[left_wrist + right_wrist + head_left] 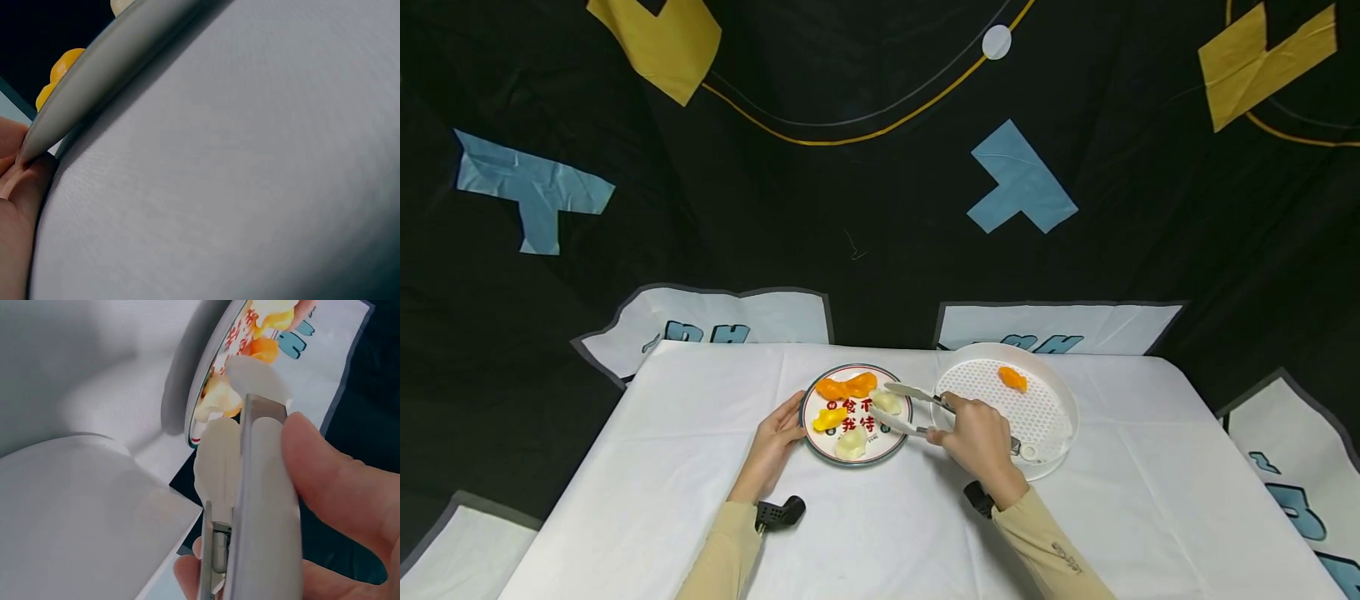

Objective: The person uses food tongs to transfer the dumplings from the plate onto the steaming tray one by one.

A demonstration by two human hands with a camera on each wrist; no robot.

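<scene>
My left hand (772, 446) grips the left rim of a round plate (880, 447) with a dark-edged border and red characters. In the left wrist view, thumb and fingers pinch the plate's edge (100, 87). Orange pieces (847, 387), a yellow piece (829, 419) and a pale lumpy piece (852, 444) lie on it. With my right hand (981, 437) I hold metal tongs (269, 500) with whitish tips. Those tips reach over the plate's right side, spread on either side of a second pale lumpy piece (886, 402).
A round white tray (1051, 421) with a perforated base stands to the right, partly under my right hand and the tongs. One orange piece (1012, 379) lies on it. White cloth (865, 533) covers the table; a black curtain (865, 233) hangs behind.
</scene>
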